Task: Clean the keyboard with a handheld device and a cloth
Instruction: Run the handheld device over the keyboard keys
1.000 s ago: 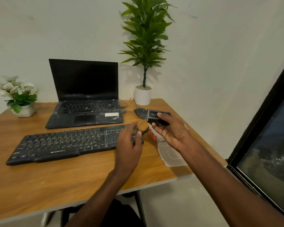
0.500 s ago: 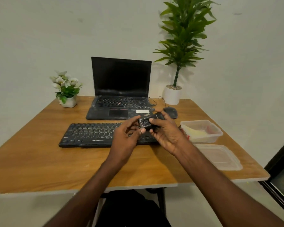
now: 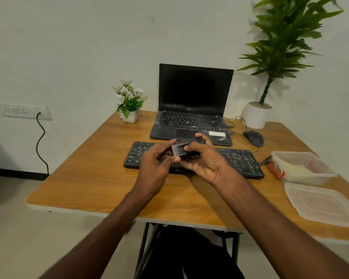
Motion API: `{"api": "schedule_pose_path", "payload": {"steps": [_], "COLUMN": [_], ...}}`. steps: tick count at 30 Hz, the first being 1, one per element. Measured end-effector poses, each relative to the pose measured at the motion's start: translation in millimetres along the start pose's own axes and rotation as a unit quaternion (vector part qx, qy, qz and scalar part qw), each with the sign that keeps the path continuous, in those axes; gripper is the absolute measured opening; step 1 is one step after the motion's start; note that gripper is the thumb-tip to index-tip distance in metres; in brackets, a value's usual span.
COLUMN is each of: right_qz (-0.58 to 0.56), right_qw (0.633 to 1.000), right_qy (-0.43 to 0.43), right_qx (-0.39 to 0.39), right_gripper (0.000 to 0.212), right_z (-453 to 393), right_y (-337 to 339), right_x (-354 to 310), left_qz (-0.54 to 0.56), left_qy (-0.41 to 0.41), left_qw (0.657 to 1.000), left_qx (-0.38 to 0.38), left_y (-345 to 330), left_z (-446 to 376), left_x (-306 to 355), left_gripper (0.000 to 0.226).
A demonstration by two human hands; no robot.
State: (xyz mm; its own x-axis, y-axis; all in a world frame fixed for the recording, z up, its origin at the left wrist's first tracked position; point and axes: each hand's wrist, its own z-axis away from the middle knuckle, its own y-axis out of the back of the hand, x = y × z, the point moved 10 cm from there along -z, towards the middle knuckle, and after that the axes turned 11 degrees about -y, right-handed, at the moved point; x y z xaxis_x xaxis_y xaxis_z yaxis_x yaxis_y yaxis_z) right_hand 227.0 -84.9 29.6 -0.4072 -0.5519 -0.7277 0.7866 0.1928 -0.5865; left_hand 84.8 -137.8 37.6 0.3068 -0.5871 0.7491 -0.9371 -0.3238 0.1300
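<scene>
A black keyboard (image 3: 240,160) lies across the middle of the wooden table (image 3: 93,178). Above its centre my right hand (image 3: 206,160) grips a small black handheld device (image 3: 181,150), fingers curled round its body and thumb over the top. My left hand (image 3: 155,164) pinches the device's left end with thumb and fingertips. Both hands hide the middle of the keyboard. A clear plastic container (image 3: 302,168) at the right holds a yellowish cloth (image 3: 296,170).
An open black laptop (image 3: 191,109) stands behind the keyboard, a black mouse (image 3: 253,137) to its right. A small flower pot (image 3: 130,103) sits back left, a tall potted plant (image 3: 270,63) back right. The container's lid (image 3: 322,204) lies at the front right.
The view has swung to the left, so the table now sits further right in frame. Both hands stay together on the device above the keyboard, the left now pinching its end.
</scene>
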Motion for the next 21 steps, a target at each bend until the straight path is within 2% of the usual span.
{"api": "schedule_pose_path", "payload": {"steps": [7, 10, 15, 17, 21], "right_qz": [0.03, 0.023, -0.025, -0.054, -0.05], "right_qw": [0.999, 1.0, 0.999, 0.998, 0.998], "right_qy": [0.004, 0.003, -0.019, -0.029, -0.027], "right_qx": [0.014, -0.005, -0.025, -0.022, -0.009], "right_gripper": [0.056, 0.057, 0.064, 0.065, 0.066], "right_z": [-13.7, -22.2, -41.0, -48.3, -58.2], "right_y": [-17.6, -34.6, -53.6, -54.5, -57.9], "right_x": [7.2, 7.6, 10.1, 10.9, 15.2], "left_qz": [0.022, -0.035, -0.15, -0.132, -0.115], "left_qy": [0.012, 0.0, 0.045, 0.078, 0.094], "left_qw": [0.999, 0.999, 0.988, 0.988, 0.989], "left_qx": [-0.027, -0.037, 0.013, 0.03, -0.019], "left_y": [18.6, 47.6, 122.4, 128.3, 113.9], "left_z": [1.3, -8.5, -15.8, -17.0, -17.4], "left_x": [-9.9, -9.4, -44.9, -55.0, -62.1], "left_gripper": [0.051, 0.053, 0.033, 0.025, 0.027]}}
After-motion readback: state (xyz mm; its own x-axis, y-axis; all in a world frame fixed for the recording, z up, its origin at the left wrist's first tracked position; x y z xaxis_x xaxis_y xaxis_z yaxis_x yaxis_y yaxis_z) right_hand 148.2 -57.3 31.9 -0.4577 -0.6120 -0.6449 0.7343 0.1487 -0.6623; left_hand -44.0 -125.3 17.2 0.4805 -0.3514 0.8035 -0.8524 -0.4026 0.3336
